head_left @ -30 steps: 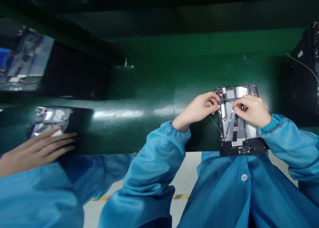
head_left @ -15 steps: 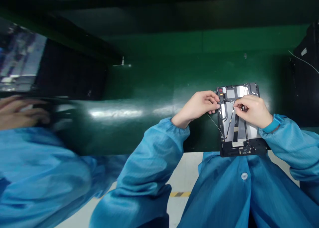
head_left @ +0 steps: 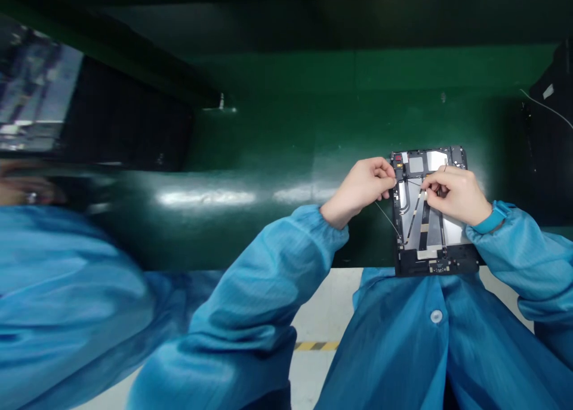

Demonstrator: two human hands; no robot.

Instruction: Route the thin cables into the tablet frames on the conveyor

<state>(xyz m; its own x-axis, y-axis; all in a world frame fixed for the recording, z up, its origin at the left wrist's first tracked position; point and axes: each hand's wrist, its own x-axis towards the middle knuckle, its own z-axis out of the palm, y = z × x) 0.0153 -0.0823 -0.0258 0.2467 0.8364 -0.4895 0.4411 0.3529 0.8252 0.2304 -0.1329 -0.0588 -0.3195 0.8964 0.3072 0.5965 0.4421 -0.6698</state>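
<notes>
Co-worker's hand (head_left: 22,188) withdrew; left grip (head_left: 360,189) on metal tablet frame (head_left: 454,231), right grip (head_left: 452,195) pinching wire (head_left: 387,219)

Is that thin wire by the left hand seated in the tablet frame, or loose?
Loose: the thin wire runs outside the tablet frame, below the left hand.

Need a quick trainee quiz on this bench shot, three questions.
1. Which hand wears the teal wristband?
2. True or false: a thin wire runs outside the left edge of the tablet housing.
3. What do the fingers of the left hand reach?
A) the tablet housing
B) the yellow floor stripe
C) a co-worker's sleeve

Key: 1. The right hand. 2. True. 3. A.
</notes>
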